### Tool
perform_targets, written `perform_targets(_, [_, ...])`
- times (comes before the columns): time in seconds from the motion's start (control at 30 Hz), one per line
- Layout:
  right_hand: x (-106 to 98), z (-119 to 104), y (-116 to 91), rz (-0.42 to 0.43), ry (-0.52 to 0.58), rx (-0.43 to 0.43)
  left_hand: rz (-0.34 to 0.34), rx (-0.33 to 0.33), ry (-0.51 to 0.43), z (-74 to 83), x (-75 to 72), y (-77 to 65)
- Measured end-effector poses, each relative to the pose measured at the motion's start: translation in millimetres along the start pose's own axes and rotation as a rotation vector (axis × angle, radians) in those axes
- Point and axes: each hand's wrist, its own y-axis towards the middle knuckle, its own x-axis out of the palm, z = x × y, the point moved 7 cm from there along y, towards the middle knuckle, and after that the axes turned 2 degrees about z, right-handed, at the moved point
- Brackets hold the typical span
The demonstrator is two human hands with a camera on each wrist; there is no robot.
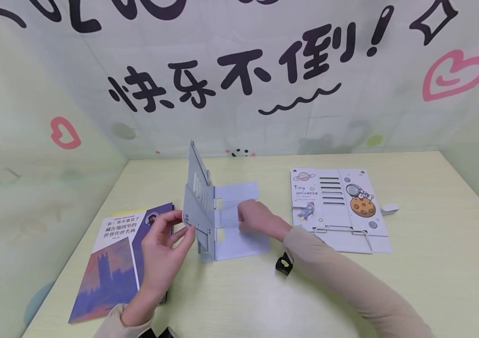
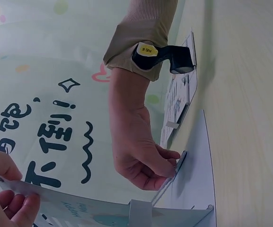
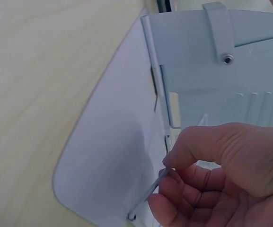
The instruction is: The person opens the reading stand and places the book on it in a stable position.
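A pale blue-grey folding book stand stands partly unfolded on the table, its panel nearly upright and its base plate flat. My left hand pinches the panel's near edge between thumb and fingers. Over the base, my right hand holds the stand's thin metal support rod between thumb and curled fingers. One end of that rod meets the base plate in the right wrist view. A metal clip is riveted on the panel. From the head view, my right hand hides the rod.
Left of the stand lies a book with a tower on its cover, overlapping other books. At the right lies a second, folded stand with an astronaut print and a wire holder. A printed cloth hangs behind the table.
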Motion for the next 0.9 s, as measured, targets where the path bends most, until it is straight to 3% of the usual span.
perform_targets(0.4, [-23, 13, -16, 0.14, 0.165, -0.155, -0.052, -0.007, -0.022, 0.6, 13.8, 3.2])
perform_targets(0.67, [-22, 24, -19, 0.157, 0.249, -0.202, -0.107, -0.003, 0.022, 1.2, 31.6, 5.0])
perform_targets(0.9, [-24, 25, -22, 0.175, 0.252, -0.221, -0.153, 0.055, 0.075, 3.7, 51.2, 6.1])
